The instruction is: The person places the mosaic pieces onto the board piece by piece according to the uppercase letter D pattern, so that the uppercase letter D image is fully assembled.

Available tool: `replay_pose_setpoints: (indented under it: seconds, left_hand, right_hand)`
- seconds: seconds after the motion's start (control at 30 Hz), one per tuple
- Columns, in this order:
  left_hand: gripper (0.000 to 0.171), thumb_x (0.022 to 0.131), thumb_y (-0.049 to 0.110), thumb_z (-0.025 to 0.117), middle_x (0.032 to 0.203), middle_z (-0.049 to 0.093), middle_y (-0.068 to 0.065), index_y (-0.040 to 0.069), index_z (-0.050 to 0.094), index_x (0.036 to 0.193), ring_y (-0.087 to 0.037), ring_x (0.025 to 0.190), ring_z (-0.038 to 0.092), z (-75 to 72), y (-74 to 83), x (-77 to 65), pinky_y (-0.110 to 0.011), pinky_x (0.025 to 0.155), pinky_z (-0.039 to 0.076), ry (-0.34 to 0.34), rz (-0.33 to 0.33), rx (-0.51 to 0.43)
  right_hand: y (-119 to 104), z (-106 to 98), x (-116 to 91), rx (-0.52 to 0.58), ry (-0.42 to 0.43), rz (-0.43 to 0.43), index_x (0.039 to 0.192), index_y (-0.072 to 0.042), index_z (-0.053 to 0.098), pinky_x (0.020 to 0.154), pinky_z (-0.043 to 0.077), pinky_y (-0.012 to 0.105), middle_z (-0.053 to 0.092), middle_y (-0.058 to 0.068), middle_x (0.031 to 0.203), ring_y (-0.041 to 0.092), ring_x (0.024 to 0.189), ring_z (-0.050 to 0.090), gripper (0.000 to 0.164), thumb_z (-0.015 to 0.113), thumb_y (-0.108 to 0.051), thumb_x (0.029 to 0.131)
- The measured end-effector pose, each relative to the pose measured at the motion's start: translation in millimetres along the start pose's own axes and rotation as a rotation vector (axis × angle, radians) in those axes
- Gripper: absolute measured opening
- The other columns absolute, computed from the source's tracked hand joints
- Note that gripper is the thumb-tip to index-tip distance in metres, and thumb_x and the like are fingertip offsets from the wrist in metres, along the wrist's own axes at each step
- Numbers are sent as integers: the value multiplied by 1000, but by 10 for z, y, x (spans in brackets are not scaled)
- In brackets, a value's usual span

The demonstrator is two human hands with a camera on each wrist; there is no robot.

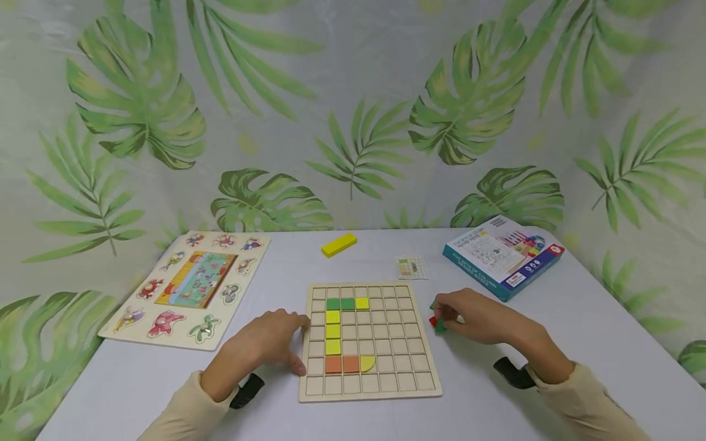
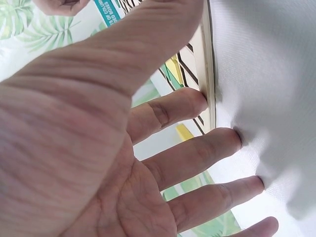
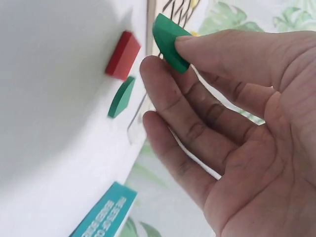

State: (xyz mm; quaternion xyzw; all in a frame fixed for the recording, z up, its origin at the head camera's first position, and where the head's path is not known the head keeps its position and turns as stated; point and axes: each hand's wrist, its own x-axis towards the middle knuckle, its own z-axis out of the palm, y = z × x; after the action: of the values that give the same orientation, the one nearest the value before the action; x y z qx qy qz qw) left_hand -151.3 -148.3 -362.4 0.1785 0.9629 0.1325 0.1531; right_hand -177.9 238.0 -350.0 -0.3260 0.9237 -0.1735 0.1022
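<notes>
My right hand (image 1: 477,315) pinches a green piece with one curved side (image 3: 170,42) between thumb and fingers, above the table right of the wooden grid board (image 1: 380,331). A red block (image 3: 122,55) and another green curved piece (image 3: 121,98) lie on the table beside it. My left hand (image 1: 270,340) rests at the board's left edge, thumb and index finger touching it, other fingertips on the cloth. On the board sit two green squares (image 1: 340,304), several yellow squares (image 1: 333,331), two orange squares (image 1: 342,364) and a yellow quarter-round piece (image 1: 367,364).
Behind the board lie a small pattern card (image 1: 411,267) and a yellow bar (image 1: 339,245). A teal-edged box (image 1: 504,256) stands at the back right. An animal picture puzzle board (image 1: 187,291) lies to the left. A leaf-patterned curtain (image 1: 353,122) hangs behind the table.
</notes>
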Motion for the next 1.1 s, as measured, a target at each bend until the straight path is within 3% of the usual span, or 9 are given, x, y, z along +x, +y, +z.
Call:
replay_pose_setpoints:
  seconds: [0.47, 0.87, 1.1]
  left_hand:
    - [74, 60, 36, 96, 115, 68, -10, 13, 66, 125, -31, 106, 62, 23, -20, 44, -52, 93, 50, -2, 12, 7]
    - [76, 60, 37, 96, 115, 68, -10, 14, 66, 126, -28, 104, 61, -4, -3, 34, -50, 91, 51, -1, -2, 16]
    - [76, 60, 36, 96, 114, 68, -11, 13, 66, 125, -29, 101, 62, -30, -4, -6, -50, 89, 51, -4, 1, 23]
  right_hand:
    - [-182, 84, 267, 66, -25, -56, 101, -13, 62, 75, 53, 25, 67, -1, 93, 6, 84, 58, 13, 65, -2, 94]
    - [-432, 210, 434, 246, -32, -167, 97, -14, 64, 83, 56, 25, 67, -6, 91, 4, 87, 65, 8, 68, -7, 94]
    - [-510, 332, 483, 276, -53, -119, 91, -11, 66, 81, 55, 23, 65, -8, 86, 3, 82, 62, 6, 69, -7, 92]
